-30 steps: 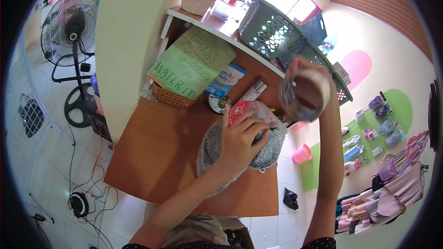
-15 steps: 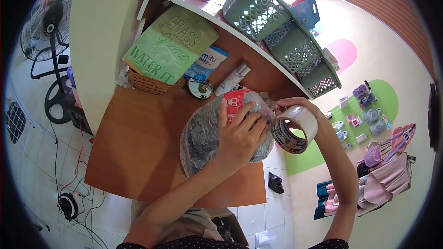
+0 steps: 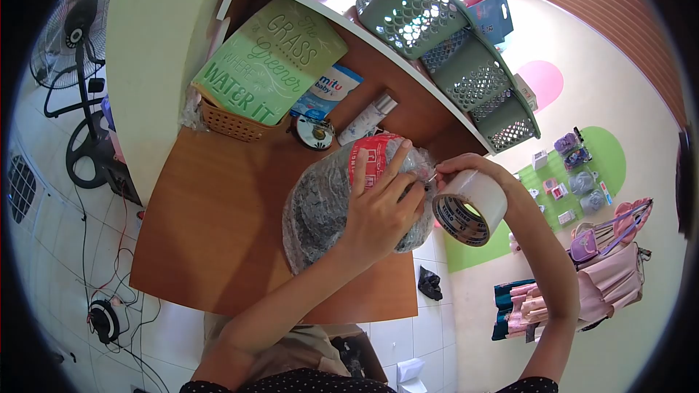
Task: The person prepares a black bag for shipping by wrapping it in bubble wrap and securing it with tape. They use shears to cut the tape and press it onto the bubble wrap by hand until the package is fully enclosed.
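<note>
A dark bundle in clear plastic wrap (image 3: 313,204), with a red label (image 3: 369,160) on its top, stands on the brown table. My left hand (image 3: 382,207) lies on the bundle's near side, its fingers spread over the wrap beside the label. At the bundle's right end, my right hand (image 3: 466,167) pinches at the wrap or tape with closed fingertips; exactly what is between them is too small to tell. A roll of clear tape (image 3: 484,200) hangs around or against my right hand, near the wrist.
The wooden table (image 3: 211,225) has a green sign (image 3: 273,62) in a brown basket (image 3: 237,122), a spray bottle (image 3: 368,120) and a round tin (image 3: 314,133) at its back. Green baskets (image 3: 415,18) stand on the shelf above. A fan (image 3: 76,25) is at left.
The left index finger has lifted and spread further from the others. The tape roll and right hand have shifted slightly right, and the camera view has moved a little.
</note>
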A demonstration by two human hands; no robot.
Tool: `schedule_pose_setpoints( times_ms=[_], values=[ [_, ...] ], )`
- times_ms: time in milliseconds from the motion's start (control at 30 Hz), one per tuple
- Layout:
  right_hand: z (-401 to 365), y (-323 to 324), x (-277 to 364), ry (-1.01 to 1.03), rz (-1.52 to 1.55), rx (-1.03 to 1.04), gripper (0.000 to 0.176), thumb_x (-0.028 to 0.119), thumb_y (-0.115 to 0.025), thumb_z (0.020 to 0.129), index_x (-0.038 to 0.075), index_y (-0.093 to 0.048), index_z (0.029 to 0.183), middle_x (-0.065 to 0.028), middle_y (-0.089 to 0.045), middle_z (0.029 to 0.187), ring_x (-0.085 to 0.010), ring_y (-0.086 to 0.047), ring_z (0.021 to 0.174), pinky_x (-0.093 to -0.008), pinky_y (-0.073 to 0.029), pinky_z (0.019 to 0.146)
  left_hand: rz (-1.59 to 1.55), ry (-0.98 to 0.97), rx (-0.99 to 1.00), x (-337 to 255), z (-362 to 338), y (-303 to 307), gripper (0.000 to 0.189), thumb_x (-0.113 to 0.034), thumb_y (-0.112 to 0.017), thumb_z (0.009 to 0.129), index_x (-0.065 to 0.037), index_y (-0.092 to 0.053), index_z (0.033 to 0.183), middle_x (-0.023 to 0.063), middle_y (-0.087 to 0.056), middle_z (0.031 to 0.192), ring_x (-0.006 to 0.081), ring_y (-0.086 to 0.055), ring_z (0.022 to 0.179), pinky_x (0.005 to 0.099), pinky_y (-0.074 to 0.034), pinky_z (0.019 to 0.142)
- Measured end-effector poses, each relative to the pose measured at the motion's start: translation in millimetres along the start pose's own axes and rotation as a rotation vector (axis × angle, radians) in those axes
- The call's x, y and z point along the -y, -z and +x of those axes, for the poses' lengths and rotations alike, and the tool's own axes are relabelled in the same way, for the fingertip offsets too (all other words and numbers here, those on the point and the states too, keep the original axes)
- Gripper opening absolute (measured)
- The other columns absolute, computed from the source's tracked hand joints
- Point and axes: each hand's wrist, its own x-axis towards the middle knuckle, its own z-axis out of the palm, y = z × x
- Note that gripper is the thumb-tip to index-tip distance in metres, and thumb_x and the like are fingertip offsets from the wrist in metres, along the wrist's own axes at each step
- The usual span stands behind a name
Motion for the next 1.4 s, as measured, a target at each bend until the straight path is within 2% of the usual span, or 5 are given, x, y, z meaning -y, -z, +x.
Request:
schedule_pose_setpoints(
  times_ms=[300, 533, 633, 900, 1400],
  values=[
    [3, 10, -15, 0.913, -1.048, 0.162, 0.026, 0.012, -0.056, 0.086, -0.002, -0.064, 0.107, -0.0111, -0.061, 0.096, -0.0176, -0.061, 0.094, -0.0284, -0.048, 0.087, -0.010, 0.013, -0.024, 4, 4, 2, 0.014, -0.012, -0.073, 0.070, -0.012, -0.066, 0.081, 0.0006, -0.065, 0.090, 0.0216, -0.055, 0.117, 0.0591, -0.012, 0.109],
    [5, -7, -9, 0.421, -0.559, 0.026, 0.022, 0.014, -0.062, 0.081, -0.001, -0.070, 0.095, -0.0098, -0.060, 0.088, -0.0147, -0.061, 0.084, -0.0266, -0.050, 0.077, -0.048, 0.007, -0.048, 6, 6, 4, 0.016, -0.012, -0.074, 0.069, -0.010, -0.064, 0.082, 0.0016, -0.065, 0.086, 0.0189, -0.061, 0.103, 0.0569, -0.018, 0.108],
    [13, -8, -16, 0.908, -0.795, 0.025, 0.020, 0.018, -0.066, 0.079, 0.001, -0.072, 0.087, -0.0078, -0.063, 0.078, -0.0124, -0.061, 0.070, -0.0246, -0.049, 0.067, -0.040, 0.004, -0.066, 7, 7, 5, 0.014, -0.011, -0.072, 0.070, -0.009, -0.064, 0.081, 0.0019, -0.064, 0.087, 0.0180, -0.060, 0.102, 0.0571, -0.018, 0.109],
    [23, -19, 11, -0.016, -0.489, -0.075, 0.028, 0.030, -0.077, 0.071, 0.005, -0.065, 0.070, -0.0026, -0.060, 0.064, -0.0104, -0.057, 0.055, -0.0240, -0.043, 0.052, -0.040, 0.009, -0.097, 8, 7, 5, 0.014, -0.011, -0.072, 0.070, -0.009, -0.064, 0.081, 0.0022, -0.064, 0.086, 0.0173, -0.061, 0.100, 0.0566, -0.018, 0.109],
    [27, -11, 7, 0.173, -0.485, 0.140, 0.028, 0.027, -0.072, 0.074, 0.002, -0.069, 0.085, -0.0055, -0.062, 0.070, -0.0116, -0.059, 0.064, -0.0235, -0.047, 0.061, 0.002, -0.056, 0.018, 16, 10, 11, 0.022, -0.017, -0.072, 0.069, -0.016, -0.068, 0.090, -0.0057, -0.066, 0.105, 0.0145, -0.058, 0.098, 0.0408, -0.031, 0.088]
  ],
)
